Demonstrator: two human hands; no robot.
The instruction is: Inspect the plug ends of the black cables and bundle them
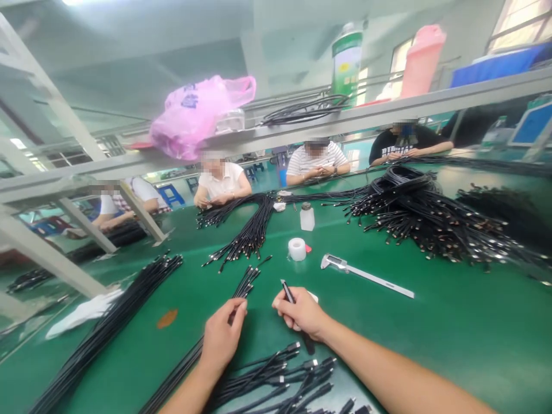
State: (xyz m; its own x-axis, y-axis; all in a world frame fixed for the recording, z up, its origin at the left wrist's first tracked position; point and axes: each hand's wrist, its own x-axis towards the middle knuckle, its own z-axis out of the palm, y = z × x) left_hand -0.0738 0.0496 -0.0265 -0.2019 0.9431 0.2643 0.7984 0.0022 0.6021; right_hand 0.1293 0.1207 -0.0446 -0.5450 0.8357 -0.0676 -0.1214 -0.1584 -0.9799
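Observation:
My left hand (pixel 222 333) is closed in a pinch over a thin bundle of black cables (pixel 179 365). A dark bit of cable shows between its thumb and finger. The bundle's connector ends (pixel 248 282) stick out just beyond the fingers. In my right hand (pixel 302 313) is a utility knife (pixel 288 292), gripped like a pen with its blade tip pointing up and away. Both hands are above the green table, a short gap apart. Nearer to me, between my forearms, lie more black cables (pixel 276 379) with USB-type plugs.
A digital caliper (pixel 371 276), a roll of clear tape (pixel 296 249) and a small bottle (pixel 307 218) lie ahead. Cable piles sit right (pixel 414 201) and left (pixel 112 322). A shelf beam (pixel 284 135) crosses above. Several people sit opposite.

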